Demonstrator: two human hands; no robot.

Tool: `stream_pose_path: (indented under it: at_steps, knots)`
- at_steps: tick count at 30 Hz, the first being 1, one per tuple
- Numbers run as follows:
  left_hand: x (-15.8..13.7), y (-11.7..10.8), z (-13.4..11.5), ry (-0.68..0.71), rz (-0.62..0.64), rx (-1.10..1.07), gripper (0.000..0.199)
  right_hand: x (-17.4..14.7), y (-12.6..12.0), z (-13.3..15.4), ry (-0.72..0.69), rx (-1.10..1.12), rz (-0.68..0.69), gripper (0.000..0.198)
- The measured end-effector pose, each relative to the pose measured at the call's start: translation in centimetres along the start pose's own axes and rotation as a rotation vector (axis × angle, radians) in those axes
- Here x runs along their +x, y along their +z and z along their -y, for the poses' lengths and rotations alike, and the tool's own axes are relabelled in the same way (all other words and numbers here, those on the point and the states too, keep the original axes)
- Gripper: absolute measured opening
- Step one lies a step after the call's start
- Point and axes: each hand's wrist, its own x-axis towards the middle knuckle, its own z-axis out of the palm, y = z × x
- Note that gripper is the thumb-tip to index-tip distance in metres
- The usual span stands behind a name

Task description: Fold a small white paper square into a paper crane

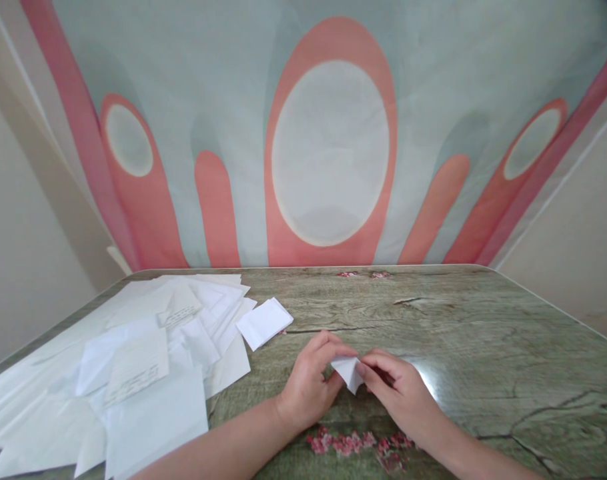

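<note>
A small folded piece of white paper [349,373] is held between my two hands, a little above the table near its front middle. My left hand [313,377] grips the paper's left side, its fingers curled over the top and the thumb below. On the right edge, my right hand [396,387] pinches the paper between thumb and fingers. The paper shows a crease and comes to a point at the bottom. Part of it is hidden behind the fingers.
A wide heap of loose white paper sheets [156,420] covers the table's left side. Beside it lies a small folded stack of white paper [265,323]. The wood-patterned table [483,333] has printed pink flowers. Behind its far edge hangs a patterned sheet [248,133].
</note>
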Motion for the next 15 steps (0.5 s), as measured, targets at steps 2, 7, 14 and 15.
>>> stream_pose_path:
  at_steps: [2, 7, 14, 15]
  knots:
    - [0.14, -0.02, -0.06, -0.015, 0.004, -0.025, 0.024, -0.01, 0.01, -0.13, 0.010, 0.000, -0.008, 0.031]
    - [0.47, -0.28, -0.38, -0.077, 0.034, -0.078, 0.015, 0.02, -0.04, -0.25, 0.014, 0.014, -0.021, 0.032]
    - [0.43, -0.43, 0.04, -0.131, 0.073, -0.121, 0.014, 0.09, -0.19, 0.21, 0.033, 0.050, 0.005, 0.032]
    - [0.43, -0.42, 0.13, -0.136, 0.079, -0.127, 0.014, 0.08, -0.23, 0.28, 0.036, 0.056, 0.006, 0.032]
